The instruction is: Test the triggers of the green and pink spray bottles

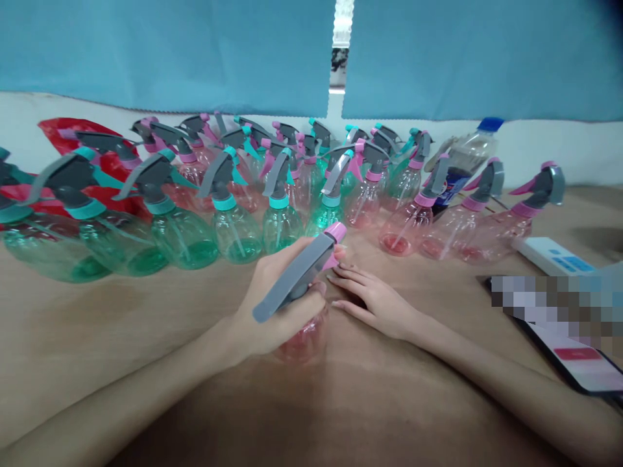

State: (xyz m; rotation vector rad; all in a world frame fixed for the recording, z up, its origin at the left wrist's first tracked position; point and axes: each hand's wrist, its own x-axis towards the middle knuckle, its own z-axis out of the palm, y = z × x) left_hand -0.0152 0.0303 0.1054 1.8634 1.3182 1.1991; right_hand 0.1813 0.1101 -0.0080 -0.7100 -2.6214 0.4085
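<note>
My left hand (280, 311) is wrapped round the neck of a pink spray bottle (304, 337) with a grey trigger head and pink nozzle. The bottle stands on the wooden table (379, 402), its nozzle turned away from me. Part of its clear pink body is hidden behind my fingers. Just to the right, my right hand (374, 298) lies flat on the table with its fingers spread, holding nothing. Its fingertips come close to the bottle. A green spray bottle (282, 227) is among those right behind my left hand.
Several green spray bottles (187, 243) line the left, several pink ones (406, 227) the right, with more behind. A red plastic bag (82, 130) lies back left. A blue-capped bottle (474, 146) stands back right. Right of my hands are a white box (549, 254) and a phone (579, 363).
</note>
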